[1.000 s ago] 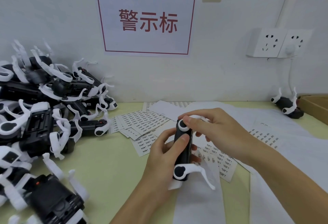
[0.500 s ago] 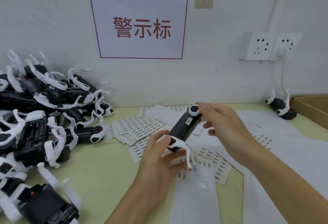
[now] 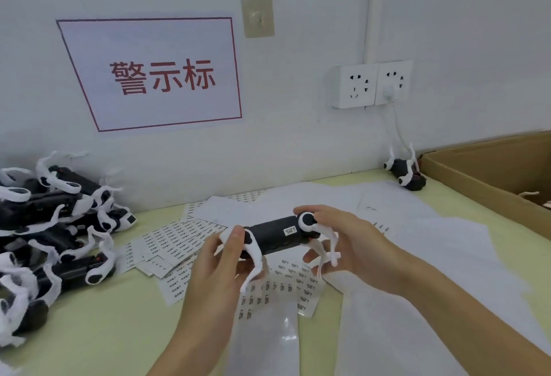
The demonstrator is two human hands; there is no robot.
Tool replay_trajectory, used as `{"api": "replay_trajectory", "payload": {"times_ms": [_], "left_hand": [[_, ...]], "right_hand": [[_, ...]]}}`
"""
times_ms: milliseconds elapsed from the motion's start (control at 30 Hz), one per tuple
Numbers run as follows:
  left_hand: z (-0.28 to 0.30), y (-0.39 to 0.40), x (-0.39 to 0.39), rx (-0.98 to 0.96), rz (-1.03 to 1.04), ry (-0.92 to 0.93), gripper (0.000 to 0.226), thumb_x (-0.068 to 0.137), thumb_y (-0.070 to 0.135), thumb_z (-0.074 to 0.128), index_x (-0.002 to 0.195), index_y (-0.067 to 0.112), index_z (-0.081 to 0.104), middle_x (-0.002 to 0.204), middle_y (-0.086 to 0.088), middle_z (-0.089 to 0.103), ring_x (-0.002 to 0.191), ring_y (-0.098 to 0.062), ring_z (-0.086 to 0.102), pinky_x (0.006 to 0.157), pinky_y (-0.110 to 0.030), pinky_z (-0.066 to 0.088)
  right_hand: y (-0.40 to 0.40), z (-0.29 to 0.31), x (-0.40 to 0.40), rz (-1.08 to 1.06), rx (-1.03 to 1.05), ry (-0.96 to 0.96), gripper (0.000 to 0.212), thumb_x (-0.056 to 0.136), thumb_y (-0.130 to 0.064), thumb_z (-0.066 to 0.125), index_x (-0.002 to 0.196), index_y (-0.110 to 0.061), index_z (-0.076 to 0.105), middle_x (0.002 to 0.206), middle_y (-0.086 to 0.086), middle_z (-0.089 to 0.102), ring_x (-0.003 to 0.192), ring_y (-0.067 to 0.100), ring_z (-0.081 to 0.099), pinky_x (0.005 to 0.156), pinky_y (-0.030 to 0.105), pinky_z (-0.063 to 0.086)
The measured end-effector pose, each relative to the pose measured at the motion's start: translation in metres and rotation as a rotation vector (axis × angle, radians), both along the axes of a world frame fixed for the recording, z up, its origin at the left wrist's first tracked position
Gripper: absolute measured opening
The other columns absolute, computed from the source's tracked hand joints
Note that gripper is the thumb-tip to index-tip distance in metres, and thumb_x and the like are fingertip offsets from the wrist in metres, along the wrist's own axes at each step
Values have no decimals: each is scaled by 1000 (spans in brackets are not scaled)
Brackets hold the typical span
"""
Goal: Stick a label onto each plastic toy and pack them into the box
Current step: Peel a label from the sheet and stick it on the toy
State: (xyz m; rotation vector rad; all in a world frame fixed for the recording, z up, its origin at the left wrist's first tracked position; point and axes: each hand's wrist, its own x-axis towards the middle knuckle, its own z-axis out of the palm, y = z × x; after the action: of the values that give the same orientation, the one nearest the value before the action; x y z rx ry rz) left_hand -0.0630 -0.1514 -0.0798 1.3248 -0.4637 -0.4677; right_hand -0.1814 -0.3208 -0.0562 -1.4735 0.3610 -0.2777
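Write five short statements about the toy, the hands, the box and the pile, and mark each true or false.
1. Both hands hold the toy: left hand, right hand. True.
2. A small white label sits on the toy's black body. True.
3. The cardboard box stands at the left. False: it is at the right edge.
4. The pile of toys lies inside the box. False: it lies on the table at the left.
5. The label sheets lie on the table. True.

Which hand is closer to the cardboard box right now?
Right. The right hand holds the toy's end nearer the cardboard box, which sits further to its right. The left hand grips the toy's opposite end, farther from the box.
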Motion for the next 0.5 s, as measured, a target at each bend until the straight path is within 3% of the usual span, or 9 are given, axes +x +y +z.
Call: {"api": "replay_trajectory", "payload": {"times_ms": [133, 200, 267, 367, 433, 500], "left_hand": [[9, -32, -13, 137, -105, -71, 54, 72, 73, 58, 93, 24, 68, 83, -4, 75, 73, -21, 71, 77, -39, 48], [13, -56, -19, 108, -126, -12, 44, 87, 64, 60, 95, 22, 69, 83, -2, 75, 72, -24, 66, 80, -42, 44], [10, -82, -29, 64, -89, -29, 28, 96, 52, 54, 107, 29, 65, 99, 6, 72, 88, -24, 66, 83, -42, 44], [-3, -113, -47, 230, 20, -362, 22, 101, 38, 50, 123, 39, 53, 127, 14, 57, 111, -12, 53, 95, -39, 38], [-15, -133, -57, 374, -6, -617, 30, 101, 29, 48, 130, 38, 49, 142, 12, 48, 121, -12, 44, 106, -42, 31], [-31, -144, -70, 532, -118, -830, 40, 103, 41, 37, 143, 43, 34, 159, 13, 27, 142, -10, 29, 115, -38, 21]], "right_hand": [[-22, -8, -25, -30, -111, 46, 43, 84, -50, 60, 110, -17, 66, 100, 11, 61, 74, 24, 64, 74, 33, 55], [-40, -12, -40, -122, -73, 34, 50, 84, -50, 62, 108, -6, 63, 92, 12, 57, 68, 27, 61, 68, 35, 55], [-59, -15, -59, -267, -8, 17, 54, 84, -50, 61, 108, -2, 63, 86, 13, 57, 61, 28, 60, 62, 36, 55], [-83, -19, -85, -543, 184, -41, 40, 93, -44, 60, 107, -7, 64, 85, 15, 63, 53, 28, 59, 54, 34, 53], [-97, -19, -98, -701, 307, -101, 27, 97, -38, 56, 103, -12, 63, 90, 18, 64, 55, 30, 63, 52, 33, 54], [-110, -18, -109, -806, 439, -170, 27, 96, -35, 56, 110, -13, 61, 98, 19, 63, 60, 32, 67, 54, 33, 55]]}}
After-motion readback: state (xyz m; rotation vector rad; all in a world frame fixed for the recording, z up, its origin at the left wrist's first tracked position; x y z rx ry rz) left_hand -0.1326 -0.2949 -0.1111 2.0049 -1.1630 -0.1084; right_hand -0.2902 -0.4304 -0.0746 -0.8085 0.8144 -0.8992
